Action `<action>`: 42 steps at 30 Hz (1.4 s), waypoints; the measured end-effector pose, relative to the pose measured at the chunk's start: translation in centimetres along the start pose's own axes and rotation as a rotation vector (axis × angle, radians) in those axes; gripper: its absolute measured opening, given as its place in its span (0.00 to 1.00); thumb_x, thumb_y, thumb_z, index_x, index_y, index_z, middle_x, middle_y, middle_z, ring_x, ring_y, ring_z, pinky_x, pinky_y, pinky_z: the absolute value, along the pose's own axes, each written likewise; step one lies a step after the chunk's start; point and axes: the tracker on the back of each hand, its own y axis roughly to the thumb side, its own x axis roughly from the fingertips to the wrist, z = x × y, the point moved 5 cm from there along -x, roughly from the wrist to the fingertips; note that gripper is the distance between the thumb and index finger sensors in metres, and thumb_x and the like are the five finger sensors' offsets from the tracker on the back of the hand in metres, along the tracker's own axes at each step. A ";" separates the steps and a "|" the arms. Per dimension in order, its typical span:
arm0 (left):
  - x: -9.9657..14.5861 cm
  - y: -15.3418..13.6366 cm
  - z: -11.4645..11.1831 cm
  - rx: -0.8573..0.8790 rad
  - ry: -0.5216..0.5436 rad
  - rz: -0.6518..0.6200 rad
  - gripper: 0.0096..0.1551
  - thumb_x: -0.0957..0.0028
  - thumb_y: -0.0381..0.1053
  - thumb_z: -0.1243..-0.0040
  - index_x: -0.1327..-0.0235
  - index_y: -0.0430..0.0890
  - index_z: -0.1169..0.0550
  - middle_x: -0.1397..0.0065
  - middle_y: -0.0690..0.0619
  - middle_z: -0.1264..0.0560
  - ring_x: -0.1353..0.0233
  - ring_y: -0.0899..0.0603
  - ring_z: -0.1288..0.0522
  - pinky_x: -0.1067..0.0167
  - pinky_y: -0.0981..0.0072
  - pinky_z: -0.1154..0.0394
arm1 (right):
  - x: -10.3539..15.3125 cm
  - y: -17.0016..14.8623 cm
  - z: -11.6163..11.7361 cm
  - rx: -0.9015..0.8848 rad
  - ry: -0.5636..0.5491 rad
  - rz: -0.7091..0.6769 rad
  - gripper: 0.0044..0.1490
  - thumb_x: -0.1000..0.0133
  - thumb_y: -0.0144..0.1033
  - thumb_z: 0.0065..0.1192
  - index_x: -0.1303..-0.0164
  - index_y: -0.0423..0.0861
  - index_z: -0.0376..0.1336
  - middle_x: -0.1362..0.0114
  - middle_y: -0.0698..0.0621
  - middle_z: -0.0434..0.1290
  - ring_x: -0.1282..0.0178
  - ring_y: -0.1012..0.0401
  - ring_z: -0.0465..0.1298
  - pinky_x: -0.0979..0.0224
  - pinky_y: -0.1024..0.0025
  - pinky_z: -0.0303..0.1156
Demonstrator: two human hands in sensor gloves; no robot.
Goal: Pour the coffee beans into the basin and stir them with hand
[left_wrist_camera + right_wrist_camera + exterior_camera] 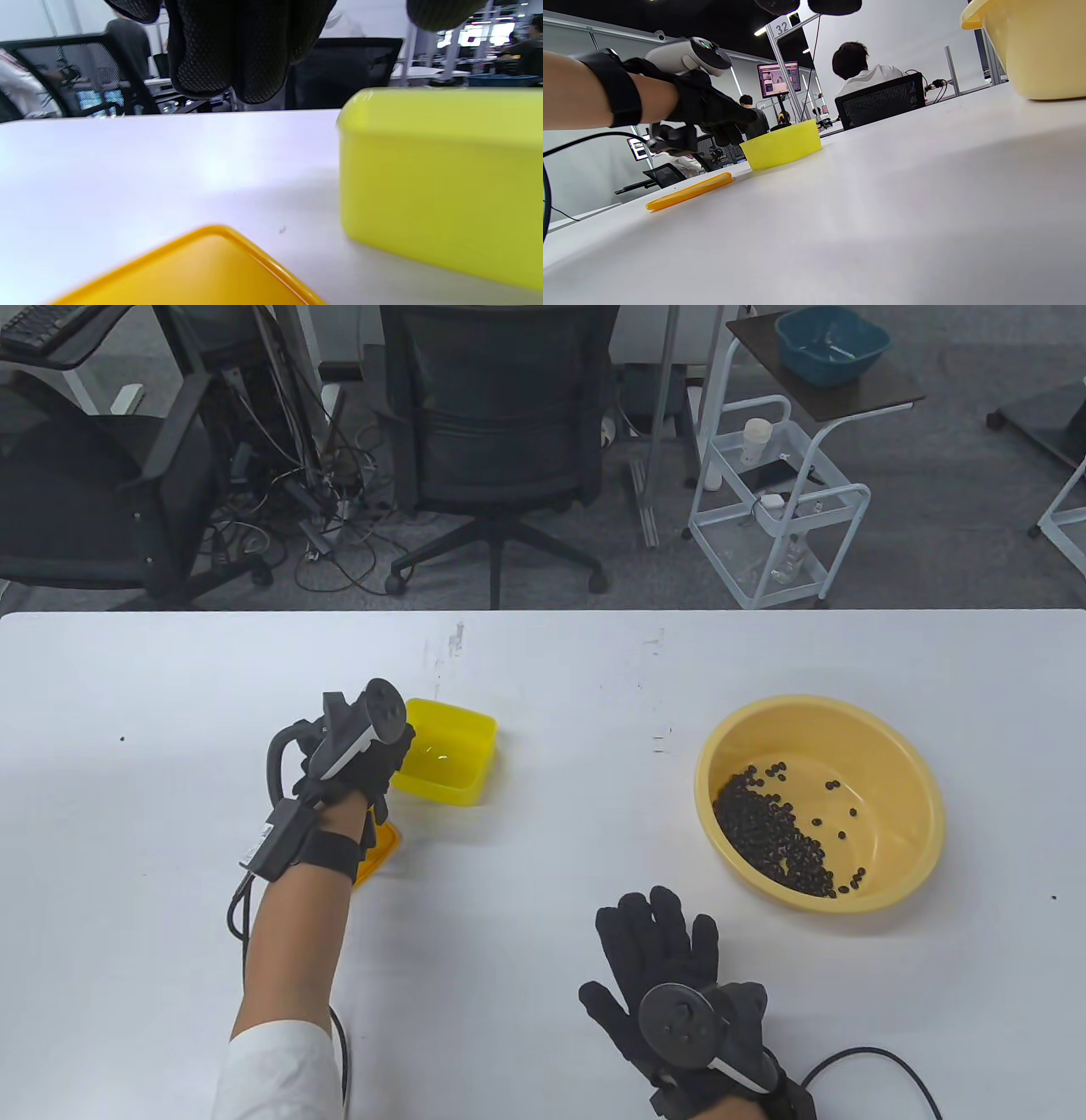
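A round yellow basin (891, 768) stands at the right of the white table, with a heap of dark coffee beans (772, 836) on its left side and a few loose ones beside it. The empty yellow box (450, 746) (441, 178) (782, 144) stands upright left of centre. My left hand (386, 768) (712, 110) hovers at the box's left edge, fingers (237, 55) loosely curled, touching nothing that I can see. My right hand (657, 937) lies flat on the table near the front edge, fingers spread, below and left of the basin (1031, 51).
An orange lid (380, 853) (203, 271) (689, 191) lies flat on the table just under my left wrist. Beyond the table's far edge are office chairs, a white trolley and a person seated with their back turned.
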 end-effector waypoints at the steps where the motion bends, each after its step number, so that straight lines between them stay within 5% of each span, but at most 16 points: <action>1: 1.0 0.3 0.7 0.001 0.014 -0.042 0.45 0.44 0.71 0.53 0.24 0.42 0.35 0.28 0.41 0.26 0.29 0.32 0.25 0.26 0.35 0.43 | 0.1 0.0 -0.1 0.002 -0.006 -0.002 0.50 0.48 0.68 0.38 0.20 0.50 0.41 0.16 0.44 0.43 0.15 0.40 0.38 0.27 0.29 0.35; 7: 14.1 3.3 2.9 -0.042 0.186 -0.459 0.45 0.45 0.72 0.54 0.23 0.46 0.35 0.26 0.43 0.26 0.27 0.33 0.24 0.27 0.34 0.42 | 0.6 -0.1 -1.3 -0.025 -0.054 -0.002 0.51 0.48 0.69 0.38 0.20 0.52 0.38 0.16 0.44 0.37 0.15 0.38 0.39 0.27 0.28 0.35; 11: 20.9 4.0 0.4 -0.028 0.249 -0.545 0.46 0.46 0.74 0.54 0.21 0.48 0.36 0.24 0.42 0.27 0.27 0.31 0.25 0.27 0.33 0.42 | 0.8 -1.0 -2.6 -0.105 -0.097 0.017 0.52 0.48 0.70 0.37 0.20 0.53 0.34 0.16 0.45 0.31 0.16 0.37 0.30 0.29 0.29 0.28; 14: 23.4 4.5 -2.8 -0.030 0.256 -0.599 0.47 0.47 0.74 0.55 0.19 0.51 0.39 0.18 0.42 0.32 0.20 0.31 0.31 0.26 0.31 0.44 | 0.8 -2.7 -4.0 -0.245 -0.141 0.076 0.54 0.48 0.71 0.38 0.21 0.55 0.29 0.18 0.46 0.23 0.18 0.39 0.23 0.29 0.32 0.21; 17: 24.1 4.7 -5.4 -0.055 0.228 -0.577 0.48 0.47 0.76 0.56 0.18 0.52 0.43 0.16 0.41 0.38 0.18 0.30 0.36 0.25 0.31 0.46 | 0.4 -5.1 -5.9 -0.371 -0.179 0.148 0.55 0.48 0.71 0.39 0.21 0.54 0.28 0.19 0.47 0.22 0.20 0.40 0.19 0.30 0.34 0.18; 20: 24.9 5.1 -5.8 -0.073 0.226 -0.598 0.48 0.47 0.76 0.56 0.17 0.52 0.42 0.16 0.40 0.37 0.19 0.29 0.35 0.26 0.31 0.46 | 0.2 -8.0 -7.8 -0.398 -0.150 0.245 0.55 0.48 0.71 0.38 0.21 0.54 0.28 0.19 0.47 0.21 0.21 0.40 0.18 0.31 0.34 0.18; 24: 25.7 5.6 -5.8 -0.043 0.245 -0.652 0.48 0.46 0.76 0.57 0.17 0.51 0.44 0.16 0.40 0.38 0.18 0.29 0.36 0.25 0.31 0.46 | 0.7 -14.1 -11.2 -0.429 -0.248 0.485 0.55 0.47 0.71 0.37 0.22 0.53 0.25 0.21 0.46 0.18 0.22 0.40 0.17 0.31 0.34 0.18; 31: 25.2 4.4 -6.6 -0.081 0.217 -0.579 0.48 0.46 0.76 0.56 0.17 0.50 0.43 0.16 0.39 0.38 0.19 0.28 0.35 0.26 0.31 0.46 | 3.0 -21.9 -11.4 -0.475 -0.327 0.995 0.58 0.46 0.70 0.39 0.32 0.52 0.15 0.27 0.43 0.13 0.24 0.37 0.18 0.30 0.34 0.20; 37: 24.6 4.1 -6.2 -0.057 0.248 -0.561 0.48 0.45 0.75 0.57 0.18 0.48 0.43 0.17 0.39 0.38 0.19 0.29 0.35 0.25 0.32 0.46 | 5.0 -23.8 -10.4 -0.231 -0.331 1.309 0.58 0.43 0.62 0.42 0.34 0.46 0.15 0.25 0.34 0.27 0.22 0.31 0.43 0.27 0.33 0.42; 42: 24.6 4.4 -6.4 -0.068 0.238 -0.566 0.48 0.45 0.75 0.56 0.18 0.48 0.42 0.17 0.39 0.37 0.20 0.29 0.35 0.26 0.32 0.46 | 4.8 -24.4 -7.9 -0.378 -0.310 1.388 0.53 0.43 0.52 0.43 0.33 0.44 0.18 0.25 0.32 0.38 0.27 0.34 0.61 0.30 0.37 0.56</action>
